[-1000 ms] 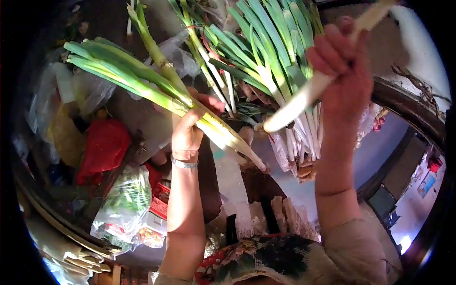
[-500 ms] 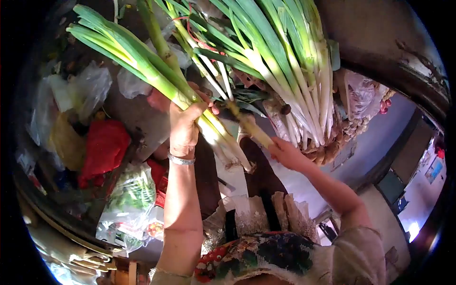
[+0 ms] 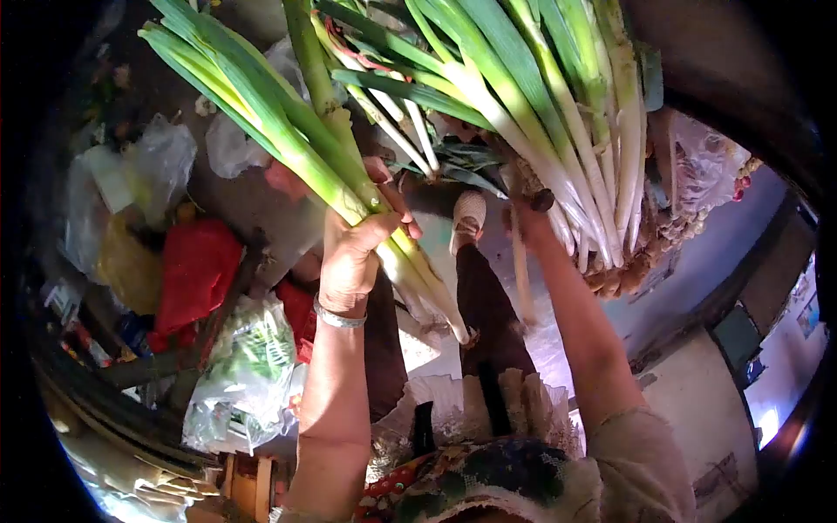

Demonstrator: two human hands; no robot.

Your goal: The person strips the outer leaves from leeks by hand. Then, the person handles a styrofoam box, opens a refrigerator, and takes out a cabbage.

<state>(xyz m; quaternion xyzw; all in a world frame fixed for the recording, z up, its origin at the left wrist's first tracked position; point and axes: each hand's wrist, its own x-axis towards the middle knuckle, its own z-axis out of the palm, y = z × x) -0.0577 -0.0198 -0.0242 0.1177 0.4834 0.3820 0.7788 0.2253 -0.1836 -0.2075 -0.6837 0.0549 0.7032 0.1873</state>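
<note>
My left hand (image 3: 357, 248) is closed round several leeks (image 3: 301, 161). Their green tops point up and left, and their white root ends hang toward my knees. Blurred and partly shadowed, my right hand (image 3: 532, 225) is beside the big leek pile (image 3: 558, 157). It appears closed on a pale, stick-like piece (image 3: 523, 277) that hangs downward; its exact kind is unclear. A small dark round knob (image 3: 542, 200) is right by these fingers. Thinner leeks (image 3: 410, 131) with a red tie near them lie between the two hands.
On the left are a red plastic bag (image 3: 199, 275), clear bags (image 3: 166, 157) and a clear bag of greens (image 3: 248, 366). Garlic-like bulbs (image 3: 658, 253) and a wrapped clear bag (image 3: 704, 166) sit at right. My shoe (image 3: 468, 218) is on the floor below.
My right hand has moved up and away from my body, to the leek pile's edge. The pale piece has swung from slanting up-left to hanging down. My left hand keeps its hold on the leeks.
</note>
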